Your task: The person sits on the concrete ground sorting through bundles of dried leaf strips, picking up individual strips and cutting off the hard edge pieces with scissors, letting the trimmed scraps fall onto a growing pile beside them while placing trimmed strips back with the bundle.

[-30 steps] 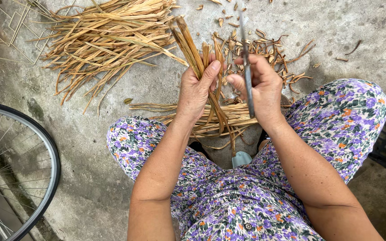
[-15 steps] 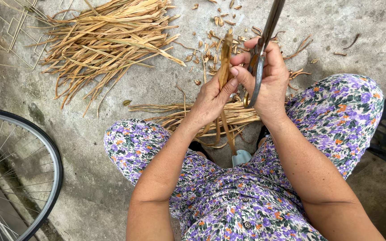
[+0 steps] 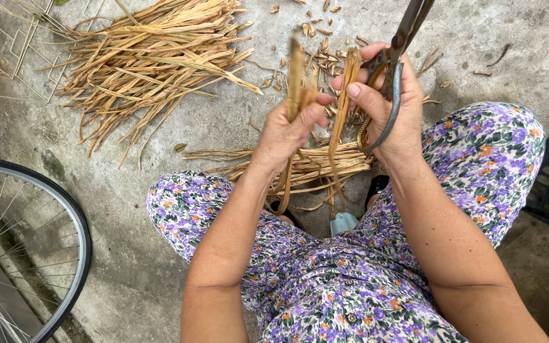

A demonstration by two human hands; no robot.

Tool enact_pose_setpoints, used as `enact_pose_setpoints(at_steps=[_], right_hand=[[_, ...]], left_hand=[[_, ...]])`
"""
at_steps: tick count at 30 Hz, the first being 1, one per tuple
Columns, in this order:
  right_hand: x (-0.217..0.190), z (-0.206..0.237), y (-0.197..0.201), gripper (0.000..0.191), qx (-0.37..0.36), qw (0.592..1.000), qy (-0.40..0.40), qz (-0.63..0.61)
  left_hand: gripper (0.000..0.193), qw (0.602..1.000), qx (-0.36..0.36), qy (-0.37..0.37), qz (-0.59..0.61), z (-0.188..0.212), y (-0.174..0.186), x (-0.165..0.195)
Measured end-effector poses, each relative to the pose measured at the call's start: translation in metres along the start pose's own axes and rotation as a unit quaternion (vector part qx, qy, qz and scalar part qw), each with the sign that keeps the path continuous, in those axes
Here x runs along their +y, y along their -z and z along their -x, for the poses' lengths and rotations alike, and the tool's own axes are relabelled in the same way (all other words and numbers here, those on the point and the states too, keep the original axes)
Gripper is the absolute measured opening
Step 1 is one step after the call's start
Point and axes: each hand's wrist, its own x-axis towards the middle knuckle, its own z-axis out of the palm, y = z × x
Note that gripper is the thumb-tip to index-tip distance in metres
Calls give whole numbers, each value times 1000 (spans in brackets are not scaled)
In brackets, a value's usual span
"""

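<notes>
Sorting and trimming dried leaf strips. Left hand clamped on strip bundle, centre frame. Right hand closed on scissors and single strip. Loose pile at 10 o'clock. Next, likely: blades brought onto strip end.

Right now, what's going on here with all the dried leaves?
A person crouches over a concrete floor, working dried leaf strips. The left hand grips a small bunch of strips upright. The right hand holds scissors and pinches another strip with the thumb. A big pile of dried leaves lies ahead to the left, a smaller bundle lies under the hands, and a bicycle wheel stands at left.
</notes>
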Motion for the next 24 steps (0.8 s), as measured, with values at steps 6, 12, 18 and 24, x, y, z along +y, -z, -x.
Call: enact_pose_setpoints(at_steps=[6,12,18,24], right_hand=[[-1,1,-4,42,-41,999,13,30],[-5,3,-11,40,-47,998,-19,35],[1,5,-11,54,-25,971,30,235],[8,12,-18,82,-93,910,23,403]], left_hand=[[21,993,74,-86,-16,1,-6,4],[22,999,24,-37,-18,6,-16,-1],[20,990,99,-100,19,3,-12,-4],[19,974,157,-133,95,-5,-3,-3]])
